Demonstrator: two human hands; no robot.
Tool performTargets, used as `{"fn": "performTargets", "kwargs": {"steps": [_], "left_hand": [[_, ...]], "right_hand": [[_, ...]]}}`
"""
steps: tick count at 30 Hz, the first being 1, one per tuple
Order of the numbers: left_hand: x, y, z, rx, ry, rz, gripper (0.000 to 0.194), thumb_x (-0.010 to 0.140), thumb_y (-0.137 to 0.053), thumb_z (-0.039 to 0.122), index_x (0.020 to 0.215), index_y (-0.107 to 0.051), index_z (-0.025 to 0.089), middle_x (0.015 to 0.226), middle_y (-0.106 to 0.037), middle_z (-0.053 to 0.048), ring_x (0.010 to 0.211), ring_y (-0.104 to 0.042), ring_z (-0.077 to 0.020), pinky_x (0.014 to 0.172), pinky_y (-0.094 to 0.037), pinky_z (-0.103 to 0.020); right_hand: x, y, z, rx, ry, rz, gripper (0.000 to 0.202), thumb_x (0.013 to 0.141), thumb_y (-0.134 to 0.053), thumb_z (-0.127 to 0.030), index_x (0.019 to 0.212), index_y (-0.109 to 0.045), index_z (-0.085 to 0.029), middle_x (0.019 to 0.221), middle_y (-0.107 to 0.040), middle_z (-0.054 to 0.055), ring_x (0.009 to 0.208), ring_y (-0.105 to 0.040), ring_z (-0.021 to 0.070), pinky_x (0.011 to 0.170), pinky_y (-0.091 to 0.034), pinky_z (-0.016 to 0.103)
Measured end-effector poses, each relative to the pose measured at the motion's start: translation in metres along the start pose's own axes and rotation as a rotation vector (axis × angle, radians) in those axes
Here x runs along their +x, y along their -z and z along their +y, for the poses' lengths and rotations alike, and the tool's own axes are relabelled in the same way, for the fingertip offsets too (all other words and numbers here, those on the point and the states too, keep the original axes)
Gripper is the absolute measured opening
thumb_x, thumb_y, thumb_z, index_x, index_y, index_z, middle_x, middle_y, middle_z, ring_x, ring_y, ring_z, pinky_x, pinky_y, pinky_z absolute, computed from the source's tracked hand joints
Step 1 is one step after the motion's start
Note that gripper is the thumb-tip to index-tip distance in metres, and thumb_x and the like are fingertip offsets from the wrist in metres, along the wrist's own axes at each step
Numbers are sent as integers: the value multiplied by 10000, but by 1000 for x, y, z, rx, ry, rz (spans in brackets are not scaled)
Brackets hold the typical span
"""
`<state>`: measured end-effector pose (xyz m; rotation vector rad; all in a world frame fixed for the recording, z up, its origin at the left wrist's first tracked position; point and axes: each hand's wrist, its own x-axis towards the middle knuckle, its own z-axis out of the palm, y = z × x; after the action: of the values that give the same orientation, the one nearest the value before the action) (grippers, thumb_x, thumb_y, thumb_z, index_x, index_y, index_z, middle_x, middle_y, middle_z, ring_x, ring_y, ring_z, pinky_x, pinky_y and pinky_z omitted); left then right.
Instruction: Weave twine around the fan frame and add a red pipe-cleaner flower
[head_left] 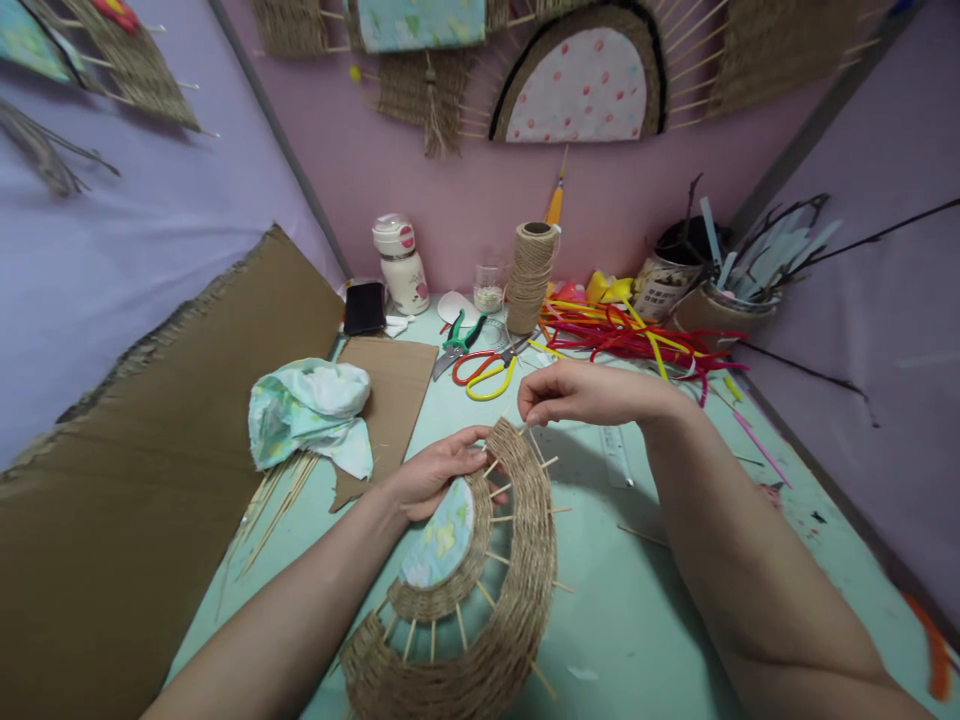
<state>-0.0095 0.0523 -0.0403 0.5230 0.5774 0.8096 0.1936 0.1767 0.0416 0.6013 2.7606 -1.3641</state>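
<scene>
While your right hand (551, 392) curls, thumb and forefinger pressed together at upper end of woven arch (536, 540), you show no clear strand between them; cannot tell. Your left hand (442, 470) pinches same end, thumb in front, other fingertips behind. Arch tilted above table (600, 620), near you, thin sticks (501, 519) radiating from floral half-disc (442, 540). Beyond your hands: scissors (487, 375), green-handled pruners (459, 345), upright twine spool (531, 280). Left of your left hand: crumpled cloth (307, 410), partly on cardboard (401, 385).
</scene>
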Motion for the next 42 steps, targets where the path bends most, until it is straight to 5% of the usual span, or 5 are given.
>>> {"fn": "performTargets", "kwargs": {"steps": [25,35,42], "left_hand": [[-3,-7,-2,-55,-5,-85,297,815,-582,159,1105,-517,171,829,-655,-64,661,-674,-183,629,-557,-327],[-2,-4,-10,-25,117,-103,293,817,-582,168,1104,-522,174,872,-650,-91,785,-674,-224,711,-543,-378],[-1,-9,-7,-43,62,-72,595,791,-607,144,1329,-379,259,983,-657,-92,781,-689,-240,689,-554,-380]], "right_hand": [[13,-7,21,39,-5,-63,234,807,-532,-330,856,-646,-131,738,-610,18,641,-492,111,593,-373,224],[21,-15,13,-70,-70,39,199,768,-576,-338,765,-636,-149,658,-569,-6,588,-448,103,533,-313,211],[19,-15,6,-102,-40,83,198,782,-557,-322,758,-644,-146,658,-577,0,590,-448,106,541,-298,220]]}}
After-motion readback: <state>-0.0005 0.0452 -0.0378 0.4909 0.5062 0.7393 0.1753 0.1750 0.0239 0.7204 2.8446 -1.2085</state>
